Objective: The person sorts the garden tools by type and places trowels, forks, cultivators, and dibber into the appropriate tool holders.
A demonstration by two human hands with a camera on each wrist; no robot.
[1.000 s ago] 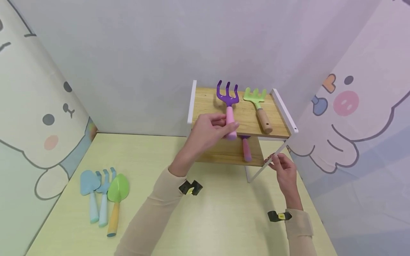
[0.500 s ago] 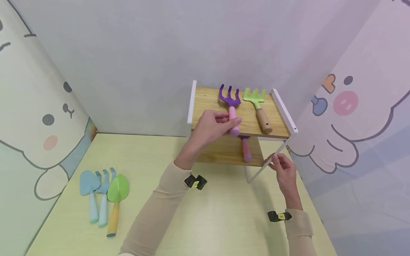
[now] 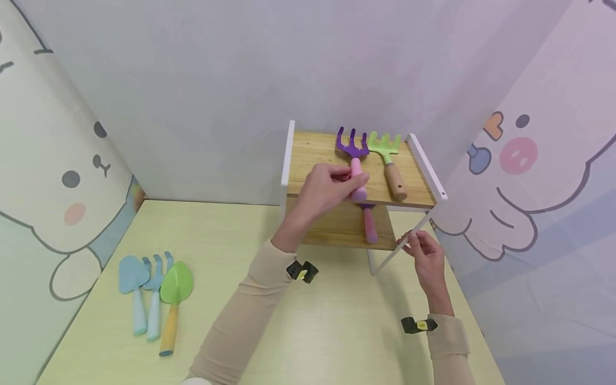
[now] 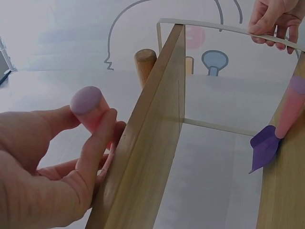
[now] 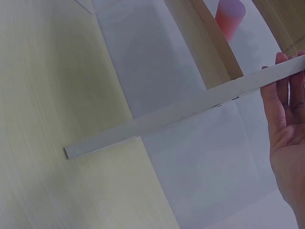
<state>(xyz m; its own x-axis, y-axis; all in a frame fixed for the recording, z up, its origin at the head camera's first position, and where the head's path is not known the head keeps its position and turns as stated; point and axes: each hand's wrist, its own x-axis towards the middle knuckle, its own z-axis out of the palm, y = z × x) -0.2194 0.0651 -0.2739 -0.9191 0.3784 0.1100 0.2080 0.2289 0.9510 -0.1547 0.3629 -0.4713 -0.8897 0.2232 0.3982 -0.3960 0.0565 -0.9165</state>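
Observation:
My left hand [image 3: 327, 188] pinches the pink handle of a purple three-pronged fork [image 3: 357, 176] over the upper board [image 3: 313, 155] of a two-tier shelf. Just right of it lies a green fork with a wooden handle [image 3: 395, 182]; the prongs of the two are side by side. On the lower board [image 3: 332, 230] rests a purple tool with a pink handle [image 3: 370, 224], a small shovel [image 4: 265, 147] in the left wrist view. My right hand [image 3: 427, 262] holds the white slanted leg [image 5: 190, 107] at the shelf's right side between thumb and fingers.
At the table's left lie a blue shovel [image 3: 133, 274], a blue fork [image 3: 154, 315] beside it and a green trowel with a yellow handle [image 3: 176, 283]. A pale curtain wall [image 3: 207, 107] stands behind the table [image 3: 231, 224], with cartoon-printed sides left and right.
My left hand has moved right with the purple fork, bringing it closer to the green fork and lower toward the upper board. My right hand has stayed on the leg.

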